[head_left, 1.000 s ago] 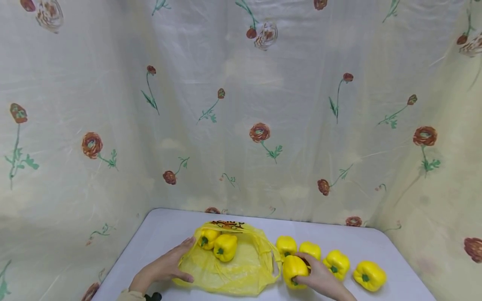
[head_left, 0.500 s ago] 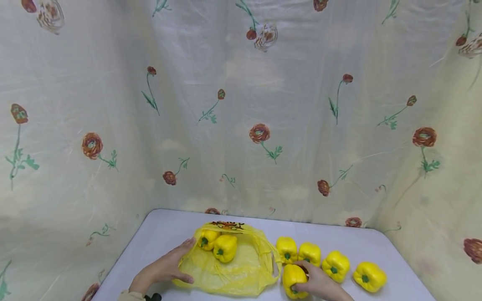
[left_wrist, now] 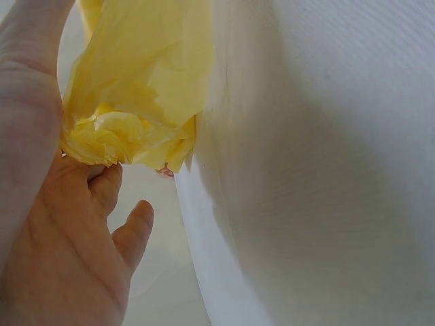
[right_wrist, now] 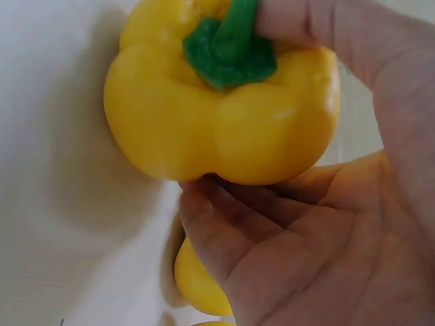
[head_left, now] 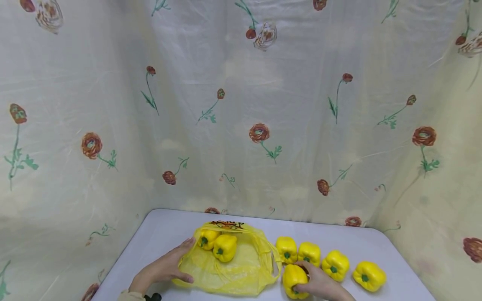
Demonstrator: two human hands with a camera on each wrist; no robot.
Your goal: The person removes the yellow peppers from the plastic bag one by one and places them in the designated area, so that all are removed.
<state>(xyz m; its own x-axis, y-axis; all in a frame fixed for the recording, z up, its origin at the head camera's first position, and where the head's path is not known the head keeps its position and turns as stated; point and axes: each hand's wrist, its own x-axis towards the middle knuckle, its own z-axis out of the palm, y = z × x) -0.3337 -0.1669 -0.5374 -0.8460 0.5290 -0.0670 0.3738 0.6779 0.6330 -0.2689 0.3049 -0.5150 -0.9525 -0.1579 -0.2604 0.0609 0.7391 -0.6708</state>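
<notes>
A translucent yellow plastic bag (head_left: 244,278) lies with its mouth toward me, two yellow bell peppers (head_left: 225,248) inside. At its left rim rests my left hand (head_left: 163,267), fingers extended and thumb apart. In the left wrist view, bunched bag plastic (left_wrist: 143,68) lies against that hand (left_wrist: 68,244). Right of the bag, my right hand (head_left: 321,284) grips another yellow bell pepper (head_left: 292,276). The right wrist view has the thumb by its green stem (right_wrist: 236,41) and the fingers of the hand (right_wrist: 306,251) against its side.
Several more yellow bell peppers (head_left: 336,265) stand in a row behind and right of my right hand on the white table (head_left: 169,223). Flower-patterned curtains (head_left: 233,167) enclose the back and sides. A small black object (head_left: 153,297) shows beside my left wrist.
My right hand and its bell pepper moved slightly nearer to me in the first half second, then stayed almost still. The left hand and the bag look unchanged.
</notes>
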